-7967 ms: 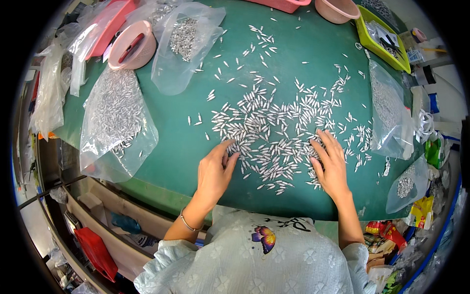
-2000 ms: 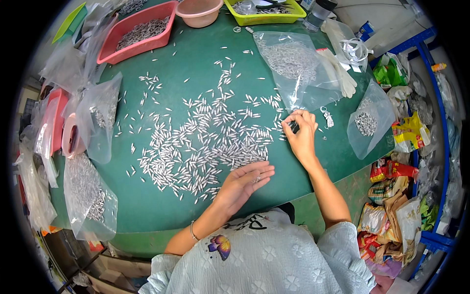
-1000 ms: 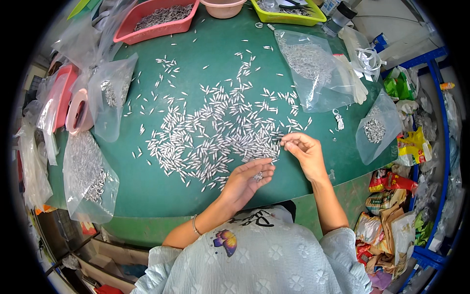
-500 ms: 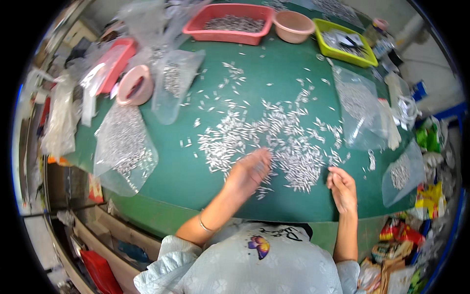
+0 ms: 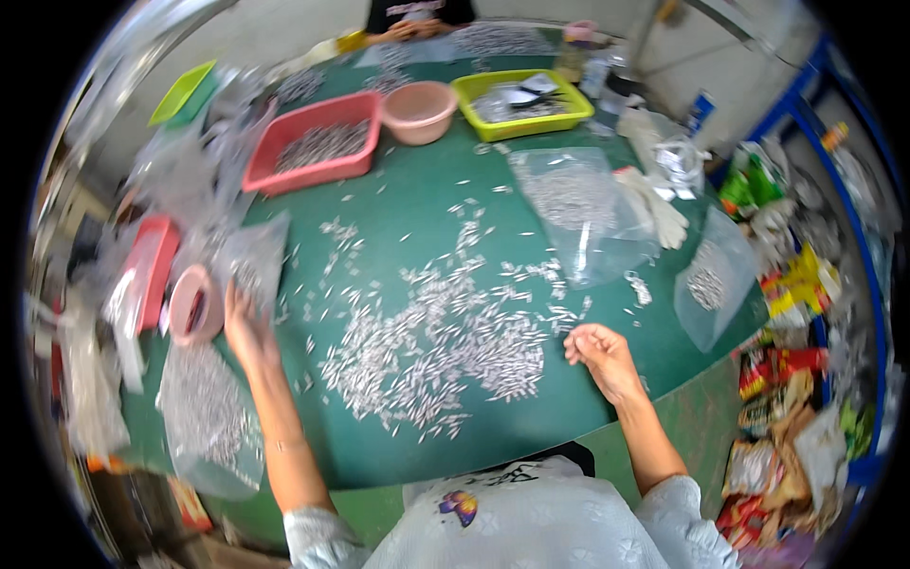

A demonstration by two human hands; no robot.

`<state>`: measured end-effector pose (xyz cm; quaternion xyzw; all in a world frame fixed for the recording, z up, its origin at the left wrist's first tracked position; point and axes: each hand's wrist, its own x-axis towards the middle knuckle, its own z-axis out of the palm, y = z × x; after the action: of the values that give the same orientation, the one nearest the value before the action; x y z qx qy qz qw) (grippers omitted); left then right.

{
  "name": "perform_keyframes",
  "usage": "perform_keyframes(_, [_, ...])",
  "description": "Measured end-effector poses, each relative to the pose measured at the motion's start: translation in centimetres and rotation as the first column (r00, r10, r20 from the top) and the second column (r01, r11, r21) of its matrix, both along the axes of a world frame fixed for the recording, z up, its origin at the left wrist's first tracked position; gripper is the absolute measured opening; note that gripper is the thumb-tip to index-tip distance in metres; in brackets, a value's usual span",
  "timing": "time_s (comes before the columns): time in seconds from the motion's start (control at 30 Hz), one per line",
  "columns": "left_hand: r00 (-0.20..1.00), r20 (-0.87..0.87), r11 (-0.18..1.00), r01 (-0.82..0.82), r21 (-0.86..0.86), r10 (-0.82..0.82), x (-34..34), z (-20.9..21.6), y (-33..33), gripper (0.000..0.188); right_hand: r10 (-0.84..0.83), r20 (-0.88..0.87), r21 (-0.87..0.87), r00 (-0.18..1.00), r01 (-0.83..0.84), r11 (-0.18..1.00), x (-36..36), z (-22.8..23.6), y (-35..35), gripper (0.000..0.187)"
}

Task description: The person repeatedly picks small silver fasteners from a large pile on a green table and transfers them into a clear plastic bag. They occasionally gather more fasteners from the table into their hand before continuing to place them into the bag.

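Many small, slim silvery pieces, pointed at the ends, lie in a loose heap (image 5: 417, 356) on the green tabletop (image 5: 379, 228). My left hand (image 5: 249, 334) is stretched out to the left, its fingers extended and slightly blurred at the near edge of a clear plastic bag (image 5: 267, 237) with similar pieces in it. Nothing shows in those fingers. At the right side of the heap, my right hand (image 5: 607, 362) hovers close to the tabletop. Its thumb and fingers are curled together, and whatever is between them is too small to make out.
Beside my left hand stand a pink bowl (image 5: 196, 308) and a bag of pieces (image 5: 210, 412). Farther back are a pink tray (image 5: 256, 161), another bowl (image 5: 417, 114) and a yellow-green tray (image 5: 474, 90). More bags (image 5: 578, 213) lie right, near a white glove (image 5: 668, 223). Another person (image 5: 417, 17) sits opposite.
My left hand has gone from the heap over to the clear bag at the left. My right hand stays beside the heap. The view has shifted, and a person opposite now shows.
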<state>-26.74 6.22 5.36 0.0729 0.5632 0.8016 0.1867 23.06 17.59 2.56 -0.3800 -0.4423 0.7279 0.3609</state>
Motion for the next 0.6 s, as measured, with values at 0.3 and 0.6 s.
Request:
perform_keyframes(0.3, [0.935, -0.274, 0.974, 0.216, -0.064, -0.225, 10.7, -1.3, -3.7, 0.029, -0.865, 0.292, 0.898, 0.408, 0.194, 0.395, 8.8, 1.3, 18.6, 0.015])
perform_keyframes(0.6, [0.95, -0.113, 0.948, 0.269, -0.172, -0.29, 12.6, -3.0, -7.3, 0.026, -0.713, 0.604, 0.784, 0.357, -0.102, 0.613, 10.6, -2.5, 24.1, 0.015])
